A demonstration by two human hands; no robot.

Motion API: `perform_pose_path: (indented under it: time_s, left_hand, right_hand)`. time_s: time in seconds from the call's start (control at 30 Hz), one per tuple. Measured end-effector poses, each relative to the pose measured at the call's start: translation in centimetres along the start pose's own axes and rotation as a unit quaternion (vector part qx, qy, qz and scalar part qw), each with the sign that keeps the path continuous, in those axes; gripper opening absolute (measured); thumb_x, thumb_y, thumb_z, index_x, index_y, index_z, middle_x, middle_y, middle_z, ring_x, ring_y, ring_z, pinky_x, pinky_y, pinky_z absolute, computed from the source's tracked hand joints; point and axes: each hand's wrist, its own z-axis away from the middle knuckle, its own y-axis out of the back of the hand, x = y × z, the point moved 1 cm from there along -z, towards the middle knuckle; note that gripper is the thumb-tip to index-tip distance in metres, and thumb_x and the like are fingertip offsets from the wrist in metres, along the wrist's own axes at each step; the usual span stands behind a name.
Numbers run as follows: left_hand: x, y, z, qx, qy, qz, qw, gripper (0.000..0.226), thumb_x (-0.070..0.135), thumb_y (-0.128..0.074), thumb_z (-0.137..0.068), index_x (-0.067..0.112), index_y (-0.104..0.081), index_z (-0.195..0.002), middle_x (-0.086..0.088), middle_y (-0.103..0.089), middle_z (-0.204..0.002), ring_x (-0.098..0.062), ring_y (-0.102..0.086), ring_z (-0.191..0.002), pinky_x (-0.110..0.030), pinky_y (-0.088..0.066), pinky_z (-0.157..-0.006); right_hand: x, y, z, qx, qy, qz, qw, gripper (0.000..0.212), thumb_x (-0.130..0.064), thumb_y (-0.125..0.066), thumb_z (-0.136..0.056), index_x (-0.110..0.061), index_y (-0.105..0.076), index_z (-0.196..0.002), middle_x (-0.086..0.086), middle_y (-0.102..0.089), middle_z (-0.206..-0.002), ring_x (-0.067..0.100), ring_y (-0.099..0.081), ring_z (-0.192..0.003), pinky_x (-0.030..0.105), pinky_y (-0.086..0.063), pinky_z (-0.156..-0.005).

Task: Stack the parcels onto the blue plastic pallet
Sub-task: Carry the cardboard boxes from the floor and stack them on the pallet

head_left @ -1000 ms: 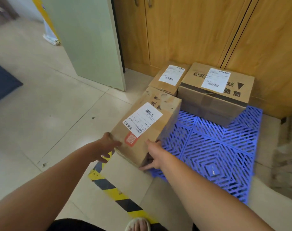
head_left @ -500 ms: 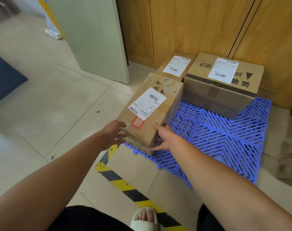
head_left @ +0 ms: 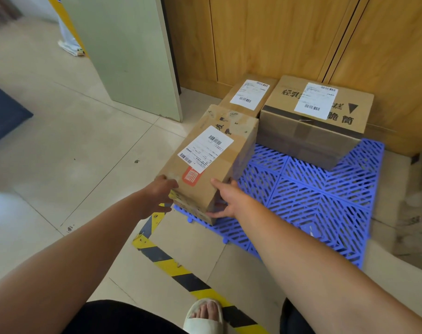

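Observation:
A long brown parcel [head_left: 212, 150] with a white label and a red stamp lies on the front left corner of the blue plastic pallet [head_left: 313, 203]. Its near end sticks out a little over the pallet's edge. My left hand [head_left: 158, 196] grips the near left corner, thumb on top. On the near right side, my right hand [head_left: 225, 200] holds the parcel with its thumb on the top edge and fingers low down. A small parcel [head_left: 249, 95] and a large parcel [head_left: 311, 121] stand side by side at the pallet's back.
A wooden cabinet wall [head_left: 289, 37] rises right behind the pallet. A pale green door [head_left: 128, 49] stands to the left. Yellow-and-black floor tape [head_left: 171, 266] runs along the pallet's near side. My sandalled foot [head_left: 202, 317] is at the bottom edge. The pallet's front right part is bare.
Both hands have pushed the long parcel forward and down onto the pallet's front left corner. The view has moved closer.

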Motion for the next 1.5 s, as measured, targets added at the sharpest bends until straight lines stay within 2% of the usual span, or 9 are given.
perform_pose_path:
  time_s: [0.2, 0.47, 0.63, 0.8, 1.0, 1.1, 1.23, 1.4, 1.5]
  left_hand:
    - [-0.2, -0.3, 0.1, 0.01, -0.001, -0.005, 1.0, 0.042, 0.027, -0.048, -0.097, 0.02, -0.041, -0.138, -0.004, -0.045, -0.134, -0.032, -0.059, -0.113, -0.047, -0.055, -0.088]
    - [-0.7, 0.9, 0.3, 0.039, 0.003, 0.012, 0.999, 0.036, 0.021, -0.051, -0.095, 0.014, -0.048, -0.13, -0.007, -0.051, -0.131, -0.032, -0.062, -0.106, -0.04, -0.055, -0.081]
    - [-0.6, 0.5, 0.1, -0.005, -0.019, 0.006, 1.0, 0.038, 0.018, -0.054, -0.091, 0.019, -0.051, -0.129, -0.006, -0.056, -0.126, -0.03, -0.063, -0.108, -0.04, -0.056, -0.084]
    - [-0.3, 0.0, -0.3, -0.012, -0.011, 0.005, 1.0, 0.039, 0.019, -0.055, -0.09, 0.022, -0.051, -0.129, -0.007, -0.056, -0.127, -0.029, -0.063, -0.109, -0.045, -0.055, -0.092]
    - [-0.1, 0.7, -0.1, 0.028, 0.005, -0.088, 0.996, 0.07, 0.025, -0.058, -0.091, 0.034, -0.022, -0.151, -0.012, -0.054, -0.125, -0.031, -0.06, -0.102, -0.041, -0.054, -0.081]
    - [1.4, 0.6, 1.7, 0.081, -0.017, -0.153, 0.985, 0.079, 0.024, -0.058, -0.089, 0.032, -0.015, -0.154, -0.015, -0.057, -0.121, -0.028, -0.054, -0.092, -0.036, -0.046, -0.076]
    - [5.3, -1.1, 8.1, 0.058, -0.029, -0.175, 0.982, 0.064, 0.023, -0.06, -0.089, 0.021, -0.035, -0.147, -0.013, -0.06, -0.118, -0.027, -0.058, -0.095, -0.031, -0.044, -0.077]
    - [10.9, -2.7, 20.4, -0.051, -0.005, -0.059, 0.997, 0.028, 0.007, -0.057, -0.094, 0.004, -0.056, -0.122, -0.009, -0.054, -0.082, -0.017, -0.048, -0.064, -0.023, -0.038, -0.049]
    - [13.2, -3.4, 29.2, -0.101, 0.02, -0.009, 0.995, 0.015, 0.006, -0.052, -0.097, 0.007, -0.059, -0.11, -0.01, -0.059, -0.079, -0.022, -0.053, -0.064, -0.026, -0.038, -0.053]
  right_hand:
    - [0.1, -0.2, 0.4, 0.005, 0.005, -0.005, 1.0, 0.067, -0.03, -0.069, -0.093, -0.038, -0.029, -0.146, 0.004, -0.051, -0.134, 0.031, -0.056, -0.102, 0.066, -0.056, -0.072]
    - [1.2, -2.0, 0.8, 0.002, 0.004, -0.013, 1.0, 0.083, -0.035, -0.072, -0.09, -0.043, -0.017, -0.152, 0.004, -0.046, -0.144, 0.036, -0.053, -0.116, 0.051, -0.058, -0.053]
    - [0.3, -1.3, 0.3, 0.024, 0.024, -0.005, 0.999, 0.077, -0.037, -0.071, -0.09, -0.044, -0.023, -0.149, 0.004, -0.047, -0.143, 0.039, -0.054, -0.116, 0.062, -0.058, -0.068]
    - [0.0, -0.8, -0.1, 0.022, 0.025, -0.003, 0.999, 0.073, -0.037, -0.071, -0.09, -0.042, -0.026, -0.148, 0.005, -0.048, -0.14, 0.037, -0.053, -0.118, 0.064, -0.057, -0.067]
    - [0.2, 0.4, 1.2, -0.001, -0.013, 0.02, 1.0, 0.075, -0.048, -0.072, -0.086, -0.032, -0.03, -0.146, 0.007, -0.042, -0.146, 0.036, -0.05, -0.116, 0.059, -0.06, -0.071]
    - [-0.8, 2.2, 5.2, 0.035, -0.03, 0.045, 0.998, 0.069, -0.057, -0.063, -0.09, -0.027, -0.036, -0.145, 0.014, -0.037, -0.151, 0.04, -0.044, -0.132, 0.059, -0.058, -0.081]
    - [-2.8, 4.2, 13.9, 0.123, -0.053, 0.037, 0.99, 0.063, -0.052, -0.052, -0.098, -0.022, -0.035, -0.151, 0.015, -0.039, -0.153, 0.035, -0.048, -0.132, 0.053, -0.056, -0.088]
    - [-5.5, 3.8, 27.6, 0.152, -0.047, -0.007, 0.987, 0.035, -0.037, -0.053, -0.101, -0.014, -0.054, -0.127, 0.012, -0.054, -0.119, 0.026, -0.057, -0.098, 0.046, -0.053, -0.08]
    - [-7.1, 3.8, 37.7, 0.157, -0.053, -0.047, 0.985, 0.017, -0.031, -0.053, -0.101, -0.015, -0.058, -0.103, 0.009, -0.059, -0.1, 0.02, -0.057, -0.079, 0.039, -0.052, -0.065]
